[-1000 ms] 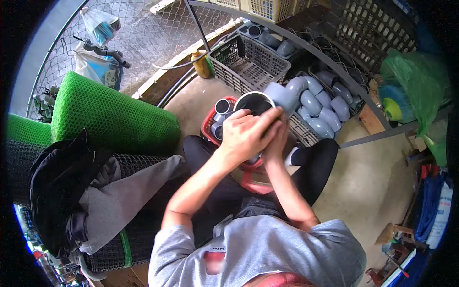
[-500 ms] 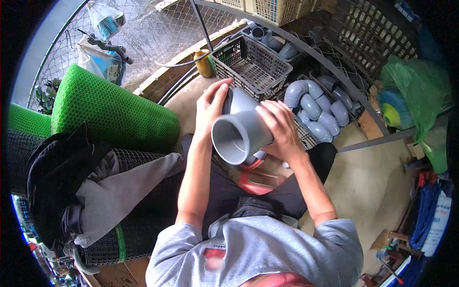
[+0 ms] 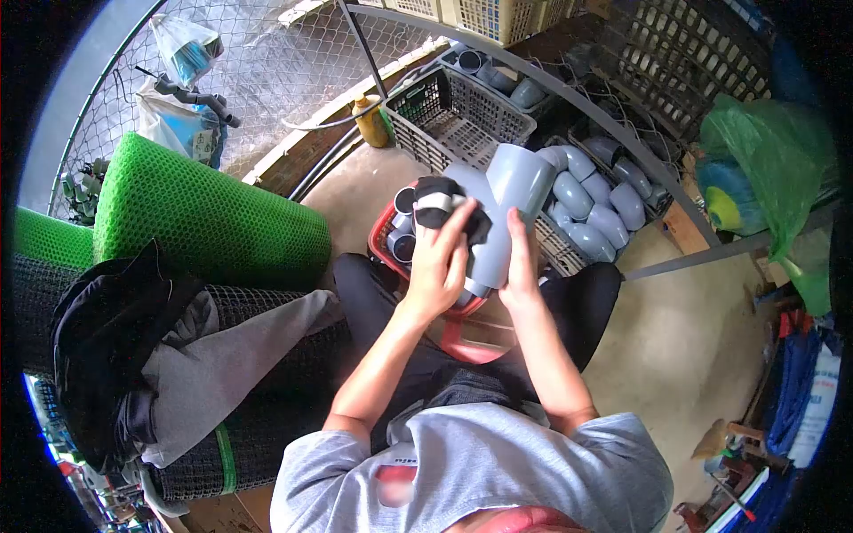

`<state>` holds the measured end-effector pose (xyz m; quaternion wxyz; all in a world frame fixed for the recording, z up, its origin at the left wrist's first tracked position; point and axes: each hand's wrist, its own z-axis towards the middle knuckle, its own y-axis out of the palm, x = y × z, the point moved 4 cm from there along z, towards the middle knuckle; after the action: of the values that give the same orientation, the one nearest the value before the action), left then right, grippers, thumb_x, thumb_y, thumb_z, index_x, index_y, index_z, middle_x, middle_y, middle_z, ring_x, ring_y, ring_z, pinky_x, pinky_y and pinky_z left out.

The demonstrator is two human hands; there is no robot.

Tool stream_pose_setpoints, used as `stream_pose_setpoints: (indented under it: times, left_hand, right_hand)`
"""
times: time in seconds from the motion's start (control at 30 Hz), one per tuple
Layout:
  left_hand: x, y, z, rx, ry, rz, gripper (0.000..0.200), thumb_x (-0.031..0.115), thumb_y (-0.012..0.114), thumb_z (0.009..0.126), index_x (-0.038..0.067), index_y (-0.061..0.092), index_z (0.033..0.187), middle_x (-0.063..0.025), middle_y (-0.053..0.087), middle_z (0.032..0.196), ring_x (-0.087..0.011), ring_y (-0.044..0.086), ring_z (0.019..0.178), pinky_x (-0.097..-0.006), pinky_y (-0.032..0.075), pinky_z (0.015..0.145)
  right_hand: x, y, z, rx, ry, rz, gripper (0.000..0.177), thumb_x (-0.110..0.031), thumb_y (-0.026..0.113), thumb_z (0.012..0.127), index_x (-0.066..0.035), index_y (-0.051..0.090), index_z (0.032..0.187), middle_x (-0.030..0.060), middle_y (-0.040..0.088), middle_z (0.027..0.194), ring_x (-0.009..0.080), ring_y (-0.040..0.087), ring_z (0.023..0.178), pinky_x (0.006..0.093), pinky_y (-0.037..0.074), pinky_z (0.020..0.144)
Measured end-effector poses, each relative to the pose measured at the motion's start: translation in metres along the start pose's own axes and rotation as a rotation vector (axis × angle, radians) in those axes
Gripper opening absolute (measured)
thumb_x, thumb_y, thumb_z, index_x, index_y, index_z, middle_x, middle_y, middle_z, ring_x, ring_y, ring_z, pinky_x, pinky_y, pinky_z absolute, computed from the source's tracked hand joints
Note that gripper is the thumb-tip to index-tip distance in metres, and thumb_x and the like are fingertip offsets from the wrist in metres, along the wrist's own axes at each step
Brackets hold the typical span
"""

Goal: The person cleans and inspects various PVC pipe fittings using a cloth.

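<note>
A large grey branched pipe fitting point(image 3: 511, 200) is held up over my lap, its wide round part pointing up and to the right. My right hand point(image 3: 522, 266) grips its lower right side, thumb along the surface. Against the fitting's left side, my left hand point(image 3: 442, 258) presses a black and white cloth point(image 3: 442, 206), fingers closed on it. Beneath, between my knees, a red basket point(image 3: 380, 240) holds several small grey pipe pieces point(image 3: 402, 244), partly hidden by the fitting and my hands.
Ahead stands a black crate point(image 3: 458, 120); right of it, grey elbow fittings point(image 3: 586, 200) fill another crate. A yellow bottle point(image 3: 371, 122) is near the fence. Green mesh rolls point(image 3: 209, 226) and a dark jacket point(image 3: 115, 346) lie left. A metal bar point(image 3: 680, 265) crosses at right.
The fitting has turned from its opening facing me to pointing up and right. My left hand has moved lower with the cloth now in view, and my right hand has shifted down the fitting.
</note>
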<state>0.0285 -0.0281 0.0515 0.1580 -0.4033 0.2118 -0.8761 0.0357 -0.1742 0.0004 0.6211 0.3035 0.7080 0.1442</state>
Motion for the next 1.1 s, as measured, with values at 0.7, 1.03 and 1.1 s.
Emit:
stream_pose_setpoints:
  times: [0.7,1.03,1.1]
  left_hand:
    - [0.005,0.010,-0.006,0.197,-0.467,-0.982,0.082,0.034,0.060,0.099,0.004,0.018,0.163,-0.0170,0.032,0.161,-0.0293,0.034,0.147,-0.0376,0.024,0.122]
    - [0.042,-0.009,-0.011,-0.176,-0.052,-0.178,0.091,0.023,0.075,0.073,0.000,0.040,0.155,-0.0256,0.044,0.154,-0.0401,0.038,0.146,-0.0464,0.024,0.121]
    - [0.008,-0.007,-0.005,-0.112,-0.339,-0.478,0.070,0.010,0.060,0.093,0.003,0.036,0.158,-0.0165,0.043,0.158,-0.0260,0.039,0.146,-0.0384,0.027,0.121]
  right_hand:
    - [-0.018,-0.003,0.018,-0.050,-0.429,-0.388,0.044,-0.036,0.048,0.104,0.001,0.065,0.121,0.0048,0.065,0.117,0.0156,0.059,0.107,0.0302,0.047,0.092]
    - [0.045,-0.043,-0.016,-0.397,-0.044,-0.228,0.061,-0.046,0.052,0.105,-0.008,0.043,0.152,0.0133,0.052,0.148,0.0221,0.053,0.134,0.0397,0.045,0.111]
    - [0.070,-0.056,-0.018,-0.287,0.200,0.050,0.063,-0.049,0.053,0.104,-0.008,0.043,0.152,0.0131,0.052,0.148,0.0225,0.053,0.134,0.0407,0.046,0.110]
